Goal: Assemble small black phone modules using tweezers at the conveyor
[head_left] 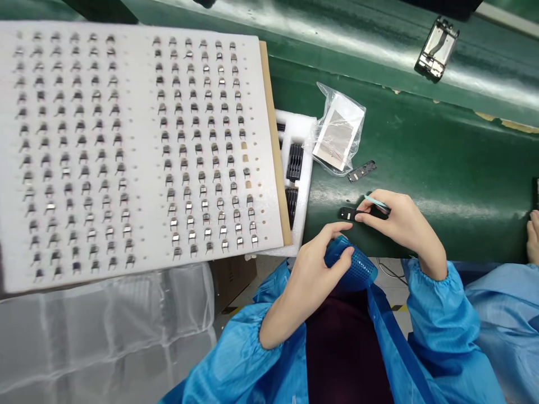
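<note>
My left hand (315, 266) is closed around a curled blue sheet (356, 269) with rows of small holes, its thumb and fingers on the sheet's upper end. To its right, my right hand (393, 219) pinches the right end of a slim black part (347, 214) bearing a small pale rectangle. A light teal tool (376, 201), possibly tweezers, is also held in that hand, and its tip points left. Just beyond lies another dark strip-shaped part (362, 171) with small holes or marks, on the green bench (425, 185).
A large white foam board (141, 168) with rows of small metal-and-black pieces covers the left. Partly under it sits a white foam tray (306, 185) with black parts. A clear bag (341, 132), a metal-and-black device (438, 47) and another person's hand (533, 235) are around the bench.
</note>
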A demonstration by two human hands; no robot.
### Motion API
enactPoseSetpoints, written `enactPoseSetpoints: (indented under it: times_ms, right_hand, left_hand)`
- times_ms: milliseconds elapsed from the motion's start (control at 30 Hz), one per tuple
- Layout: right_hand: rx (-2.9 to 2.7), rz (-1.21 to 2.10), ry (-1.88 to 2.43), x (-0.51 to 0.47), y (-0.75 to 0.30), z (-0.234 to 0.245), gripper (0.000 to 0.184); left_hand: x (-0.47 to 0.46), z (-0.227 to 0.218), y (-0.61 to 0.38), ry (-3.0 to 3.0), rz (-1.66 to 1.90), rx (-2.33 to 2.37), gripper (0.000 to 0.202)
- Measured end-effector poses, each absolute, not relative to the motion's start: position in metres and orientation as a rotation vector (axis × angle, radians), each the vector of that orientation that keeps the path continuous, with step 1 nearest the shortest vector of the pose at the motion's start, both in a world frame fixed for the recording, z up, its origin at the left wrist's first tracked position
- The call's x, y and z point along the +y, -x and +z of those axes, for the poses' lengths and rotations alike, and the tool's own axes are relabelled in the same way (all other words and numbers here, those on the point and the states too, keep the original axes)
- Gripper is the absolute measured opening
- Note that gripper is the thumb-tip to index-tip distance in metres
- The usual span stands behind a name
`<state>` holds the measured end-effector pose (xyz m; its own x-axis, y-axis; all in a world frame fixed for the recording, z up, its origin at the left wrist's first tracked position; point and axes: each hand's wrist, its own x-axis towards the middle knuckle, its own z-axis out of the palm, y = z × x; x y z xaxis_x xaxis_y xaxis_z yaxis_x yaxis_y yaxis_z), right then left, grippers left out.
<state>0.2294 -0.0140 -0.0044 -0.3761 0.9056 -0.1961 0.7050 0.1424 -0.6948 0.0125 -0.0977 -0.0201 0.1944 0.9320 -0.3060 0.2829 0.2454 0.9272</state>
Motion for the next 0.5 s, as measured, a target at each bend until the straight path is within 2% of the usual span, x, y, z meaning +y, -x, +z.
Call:
enactPoseSetpoints:
  times_ms: [333, 500]
  right_hand:
    - [-1.907, 1.326, 1.646, -0.003, -0.23, 0.001, 0.022]
    - [-1.786, 1.121, 1.696, 0.012, -0.237, 0.009, 0.027]
  left_hand:
    - [-0.094, -0.027, -0.013, -1.339, 0.7, 1.336, 0.055]
    - [-0.091, -0.027, -0.013, -1.356, 0.73, 1.301, 0.056]
